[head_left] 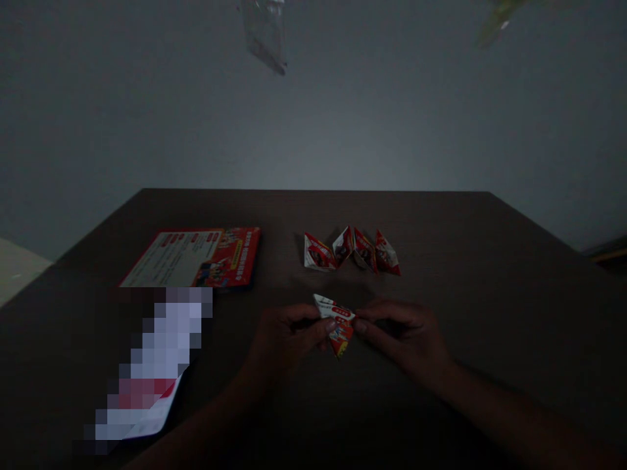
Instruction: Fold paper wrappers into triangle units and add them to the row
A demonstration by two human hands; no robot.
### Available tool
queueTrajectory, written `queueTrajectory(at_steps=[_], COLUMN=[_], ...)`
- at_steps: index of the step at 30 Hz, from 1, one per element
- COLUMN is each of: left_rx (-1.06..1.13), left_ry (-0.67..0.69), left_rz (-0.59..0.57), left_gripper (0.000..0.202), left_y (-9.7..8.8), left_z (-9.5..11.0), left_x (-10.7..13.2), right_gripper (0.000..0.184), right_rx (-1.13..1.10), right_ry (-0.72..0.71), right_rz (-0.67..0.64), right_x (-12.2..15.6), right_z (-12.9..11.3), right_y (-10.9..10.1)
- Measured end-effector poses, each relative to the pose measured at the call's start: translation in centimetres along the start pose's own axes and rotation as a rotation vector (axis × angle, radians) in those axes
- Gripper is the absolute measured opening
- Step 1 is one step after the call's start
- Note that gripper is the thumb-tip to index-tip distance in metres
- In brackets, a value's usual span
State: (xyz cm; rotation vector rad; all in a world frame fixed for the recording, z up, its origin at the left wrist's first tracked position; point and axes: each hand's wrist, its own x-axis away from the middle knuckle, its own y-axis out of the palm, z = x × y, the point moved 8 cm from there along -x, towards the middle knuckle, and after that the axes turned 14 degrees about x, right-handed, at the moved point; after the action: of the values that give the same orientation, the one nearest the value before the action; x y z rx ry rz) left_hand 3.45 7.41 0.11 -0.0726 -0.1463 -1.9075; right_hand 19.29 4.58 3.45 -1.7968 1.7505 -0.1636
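A small folded piece of red and white printed paper (337, 323) is held over the dark table (490, 294) between both hands. My left hand (287, 339) pinches its left side with closed fingers. My right hand (404, 336) pinches its right side, fingers also closed. Just beyond them, several similar folded paper pieces (351, 251) stand in a row on the table.
A red and white printed sheet (196, 256) lies flat at the left. Nearer me on the left is a blurred white and red paper (151, 372). A clear plastic bag (264, 29) shows at the top, against the grey wall.
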Motion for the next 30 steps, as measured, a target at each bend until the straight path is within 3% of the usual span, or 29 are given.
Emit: queueTrajectory(at_steps=[9,30], left_rx=[0.052,0.330], left_ry=[-0.033,-0.174], left_rz=[-0.035,-0.169], left_gripper=[0.016,0.023], left_y=[-0.1,0.4], left_z=[-0.3,-2.5], left_x=[-0.3,-0.1], right_gripper=[0.014,0.006], right_rx=[0.008,-0.175], right_ry=[-0.022,-0.036], right_rz=[0.025,-0.102], right_x=[0.1,0.3], right_z=[-0.1,-0.2], right_y=[-0.2,0.6])
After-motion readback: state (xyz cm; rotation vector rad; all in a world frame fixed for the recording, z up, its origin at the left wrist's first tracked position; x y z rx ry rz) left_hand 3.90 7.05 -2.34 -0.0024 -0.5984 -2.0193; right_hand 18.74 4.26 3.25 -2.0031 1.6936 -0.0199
